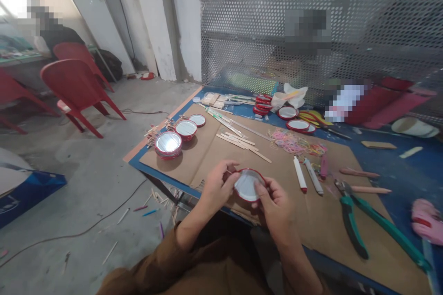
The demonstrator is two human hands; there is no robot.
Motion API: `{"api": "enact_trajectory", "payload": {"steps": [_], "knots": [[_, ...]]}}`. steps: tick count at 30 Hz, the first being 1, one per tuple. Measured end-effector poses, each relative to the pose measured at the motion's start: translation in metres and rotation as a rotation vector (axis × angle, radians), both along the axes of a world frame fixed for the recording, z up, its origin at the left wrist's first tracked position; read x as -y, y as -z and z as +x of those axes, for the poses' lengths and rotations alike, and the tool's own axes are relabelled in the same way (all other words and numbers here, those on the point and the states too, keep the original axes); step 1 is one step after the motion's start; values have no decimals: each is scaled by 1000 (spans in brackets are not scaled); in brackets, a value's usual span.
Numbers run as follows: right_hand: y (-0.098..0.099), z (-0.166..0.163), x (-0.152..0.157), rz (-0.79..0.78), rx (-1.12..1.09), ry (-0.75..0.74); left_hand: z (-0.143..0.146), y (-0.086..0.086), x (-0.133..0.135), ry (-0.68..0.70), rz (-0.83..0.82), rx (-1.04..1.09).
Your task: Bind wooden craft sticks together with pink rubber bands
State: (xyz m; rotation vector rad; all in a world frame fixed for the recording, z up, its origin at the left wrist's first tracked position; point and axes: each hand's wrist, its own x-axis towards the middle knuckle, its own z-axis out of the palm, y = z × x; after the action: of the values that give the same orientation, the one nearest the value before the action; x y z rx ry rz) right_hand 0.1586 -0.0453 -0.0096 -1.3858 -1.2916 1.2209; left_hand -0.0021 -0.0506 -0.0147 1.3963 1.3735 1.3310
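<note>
Close to the front table edge, both hands hold a round red-rimmed lid (249,185), its pale inner face turned up. My right hand (275,200) grips its right side, thumb on the face and fingers underneath. My left hand (221,183) is closed at the lid's left edge, thumb against the rim; a small dark reddish bit shows between its fingers, too unclear to name. Stacks of similar lids (168,143) with thin sticks jutting out stand to the left. Beyond my hands lie flat wooden craft sticks (244,142) and a heap of coloured rubber bands (289,140).
Cardboard (197,161) covers part of the blue table. To the right lie a white marker (300,174), a grey marker (314,177) and green-handled pliers (353,226). More red lids (298,125) sit at the back, before a perforated metal screen (242,18). A person (62,34) sits far left.
</note>
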Motion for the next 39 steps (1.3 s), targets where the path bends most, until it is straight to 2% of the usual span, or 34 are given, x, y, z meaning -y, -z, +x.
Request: {"api": "enact_trajectory", "payload": {"steps": [2, 5, 11, 19, 26, 39], "knots": [[1, 1, 1, -37, -96, 38, -1, 0, 1, -25, -20, 9], [4, 3, 2, -44, -117, 14, -2, -2, 2, -28, 5, -8], [6, 0, 4, 31, -39, -65, -2, -6, 3, 72, 53, -53], [9, 8, 10, 169, -18, -215, -2, -4, 3, 99, 79, -161], [1, 5, 10, 7, -125, -300, -2, -3, 4, 124, 67, -192], [0, 4, 15, -25, -166, -255, -3, -5, 5, 149, 53, -240]]}}
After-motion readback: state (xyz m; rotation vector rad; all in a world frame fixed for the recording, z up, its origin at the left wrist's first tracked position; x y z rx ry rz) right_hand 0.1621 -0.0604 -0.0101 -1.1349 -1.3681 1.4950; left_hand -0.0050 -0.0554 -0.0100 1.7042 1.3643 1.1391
